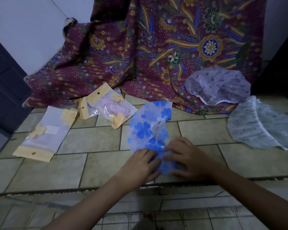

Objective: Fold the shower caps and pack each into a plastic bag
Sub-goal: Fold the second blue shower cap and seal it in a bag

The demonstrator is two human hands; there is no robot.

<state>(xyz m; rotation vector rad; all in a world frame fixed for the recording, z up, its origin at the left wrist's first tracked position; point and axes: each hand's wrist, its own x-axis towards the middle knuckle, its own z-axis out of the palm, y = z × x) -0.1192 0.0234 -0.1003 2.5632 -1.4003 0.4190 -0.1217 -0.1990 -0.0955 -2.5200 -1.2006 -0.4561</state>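
A blue-flowered shower cap lies partly folded on the tiled floor, its far half standing up. My left hand and my right hand both pinch its near edge, fingers closed on the plastic. A purple-patterned cap rests on the cloth at the back right. A green-patterned cap lies flat at the right. A plastic bag with a pink cap inside sits behind the blue cap. A flat bag with a yellow header lies at the left.
A maroon batik cloth drapes down the back onto the floor. Another yellow-topped bag lies under the pink one. A dark door stands at the left. A step edge crosses the floor below my wrists.
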